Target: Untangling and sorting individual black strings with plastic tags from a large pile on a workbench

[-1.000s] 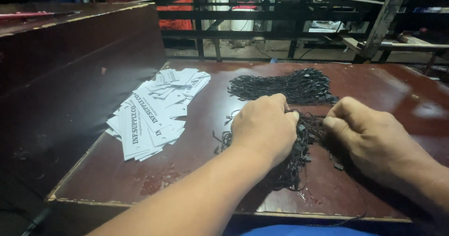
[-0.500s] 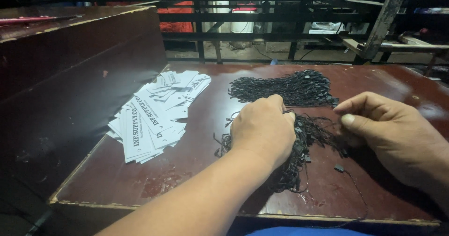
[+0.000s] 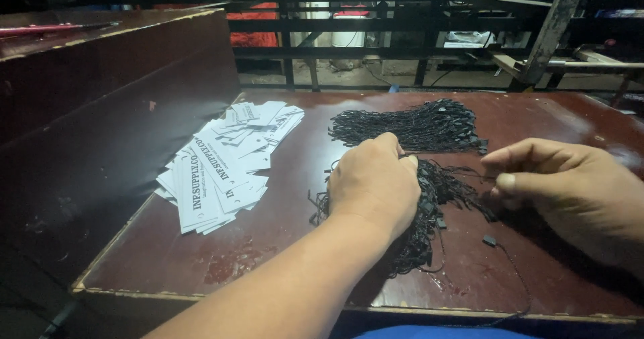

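My left hand (image 3: 373, 183) presses down on a tangled pile of black string fasteners (image 3: 429, 208) near the front of a dark red table (image 3: 201, 258). To the right, my right hand (image 3: 563, 184) pinches one thin black string between thumb and fingers, drawn out from the pile. A loose string with a small black lock piece (image 3: 490, 241) lies on the table below that hand. A second, neater bundle of black strings (image 3: 412, 125) lies farther back. A heap of white printed paper tags (image 3: 225, 161) is spread at the left.
A tall dark red panel (image 3: 100, 111) rises along the table's left side. Black metal railings (image 3: 376, 30) and a slanted post (image 3: 547, 30) stand behind the table. The table's front edge (image 3: 268, 297) is chipped.
My right hand has moved right, away from the pile, pulling one string out with it. My left hand has stayed on the pile.
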